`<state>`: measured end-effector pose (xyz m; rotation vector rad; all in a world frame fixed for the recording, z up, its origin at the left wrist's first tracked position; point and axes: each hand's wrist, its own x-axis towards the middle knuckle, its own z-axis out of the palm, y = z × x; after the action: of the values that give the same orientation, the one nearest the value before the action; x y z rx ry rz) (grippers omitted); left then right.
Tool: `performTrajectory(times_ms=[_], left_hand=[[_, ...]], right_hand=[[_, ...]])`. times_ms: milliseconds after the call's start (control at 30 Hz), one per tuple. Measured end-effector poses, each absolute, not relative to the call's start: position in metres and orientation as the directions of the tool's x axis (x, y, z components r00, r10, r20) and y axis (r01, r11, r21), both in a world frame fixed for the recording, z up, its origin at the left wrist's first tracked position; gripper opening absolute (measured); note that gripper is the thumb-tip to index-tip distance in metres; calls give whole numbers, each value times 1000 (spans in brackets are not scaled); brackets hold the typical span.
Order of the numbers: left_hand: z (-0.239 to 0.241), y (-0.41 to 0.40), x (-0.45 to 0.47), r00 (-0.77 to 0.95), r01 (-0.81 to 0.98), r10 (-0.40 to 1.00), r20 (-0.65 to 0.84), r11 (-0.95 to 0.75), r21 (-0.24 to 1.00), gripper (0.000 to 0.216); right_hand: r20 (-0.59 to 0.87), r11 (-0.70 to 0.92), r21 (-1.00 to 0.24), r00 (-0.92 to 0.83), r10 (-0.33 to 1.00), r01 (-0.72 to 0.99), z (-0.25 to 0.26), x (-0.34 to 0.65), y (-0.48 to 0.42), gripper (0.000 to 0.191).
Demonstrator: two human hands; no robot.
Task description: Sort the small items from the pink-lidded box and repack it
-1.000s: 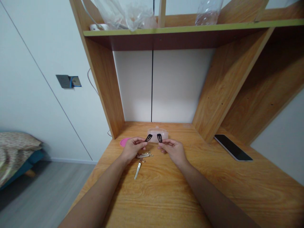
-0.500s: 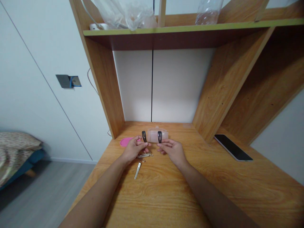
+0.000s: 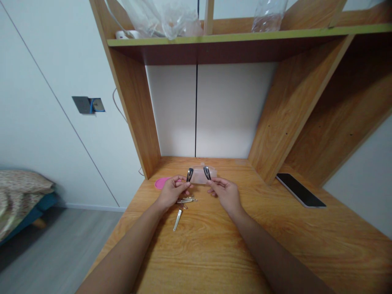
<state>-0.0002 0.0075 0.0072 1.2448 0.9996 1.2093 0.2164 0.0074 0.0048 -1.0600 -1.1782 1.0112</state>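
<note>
My left hand point(image 3: 171, 192) pinches a black snap hair clip point(image 3: 190, 174) by its lower end, the clip pointing up. My right hand point(image 3: 225, 193) pinches a second black hair clip point(image 3: 207, 172) the same way. Both clips are held just above the wooden desk point(image 3: 214, 245), in front of a small translucent pink box point(image 3: 200, 176). Several silver hair clips point(image 3: 185, 200) lie on the desk under my left hand, with a longer silver clip point(image 3: 177, 219) nearer me.
A pink round lid point(image 3: 160, 183) lies left of the box. A dark phone point(image 3: 300, 190) rests at the right under the slanted wooden side panel. The shelf above holds a plastic bag point(image 3: 165, 18) and a clear bottle point(image 3: 268, 15). A bed shows at far left.
Both clips have been turned in my fingers: the left one swung from leaning right to upright and back, the right one now leans left. My hands stayed in place.
</note>
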Motion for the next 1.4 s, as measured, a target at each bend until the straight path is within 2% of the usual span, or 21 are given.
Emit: performTrajectory(times_ms=[167, 300, 400, 533, 767, 1100, 1267, 1400], left_hand=[[3, 11, -2, 31, 153, 967, 254, -255, 955, 32], [3, 11, -4, 9, 330, 936, 352, -335, 883, 24], [1, 10, -5, 17, 359, 930, 367, -348, 866, 24], [0, 10, -5, 41, 345, 928, 369, -360, 867, 23], [0, 8, -4, 117, 430, 915, 386, -397, 811, 27], [7, 4, -2, 185, 453, 908, 377, -419, 787, 27], [7, 3, -1, 130, 416, 913, 386, -404, 815, 24], [7, 4, -2, 58, 398, 908, 415, -402, 825, 24]], right_hand=[[280, 258, -959, 259, 924, 118, -2, 228, 14, 48], [425, 346, -894, 296, 855, 286, -3, 237, 17, 40], [536, 394, -817, 299, 790, 422, 0, 244, 20, 36], [613, 416, -741, 277, 740, 528, 3, 253, 28, 36], [648, 480, -677, 142, 749, 558, 0, 256, 37, 34], [622, 508, -667, 32, 782, 545, -1, 249, 35, 27], [622, 556, -638, -69, 780, 533, -1, 243, 27, 25], [644, 614, -569, -169, 746, 547, -2, 239, 23, 22]])
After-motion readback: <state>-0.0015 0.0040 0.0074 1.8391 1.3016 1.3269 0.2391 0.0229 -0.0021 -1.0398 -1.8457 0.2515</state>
